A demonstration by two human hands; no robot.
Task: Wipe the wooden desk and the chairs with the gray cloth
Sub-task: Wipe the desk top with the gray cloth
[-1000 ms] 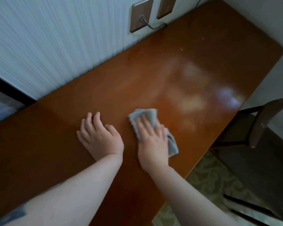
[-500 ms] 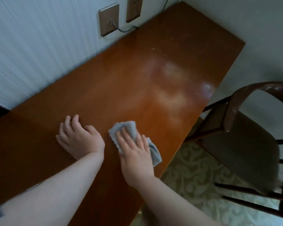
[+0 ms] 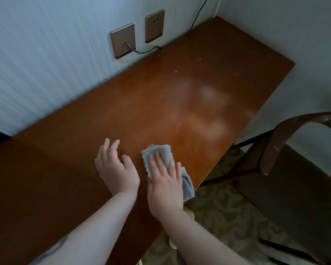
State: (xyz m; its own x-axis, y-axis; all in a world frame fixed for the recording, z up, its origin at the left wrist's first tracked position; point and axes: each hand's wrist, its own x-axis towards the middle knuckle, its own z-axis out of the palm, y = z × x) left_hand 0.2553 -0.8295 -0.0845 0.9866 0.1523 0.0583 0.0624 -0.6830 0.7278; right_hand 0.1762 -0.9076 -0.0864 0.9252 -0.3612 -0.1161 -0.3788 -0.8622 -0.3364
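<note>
Most of the counter point(image 3: 208, 77) looks unwiped, specks showing far off. Right hand point(image 3: 165, 185) presses flat on the gray cloth point(image 3: 186, 185) near the front edge; left hand point(image 3: 116, 167) rests open beside it. Chair point(image 3: 275, 150) untouched, I'd say.

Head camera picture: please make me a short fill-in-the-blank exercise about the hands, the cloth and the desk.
1. The right hand presses a gray ____ onto the desk.
2. The left hand rests on the desk and holds ____.
3. A cable is plugged into the ____ of the two wall plates.
4. The chair stands on the ____ side of the desk.

Missing words: cloth; nothing; left; right
</note>
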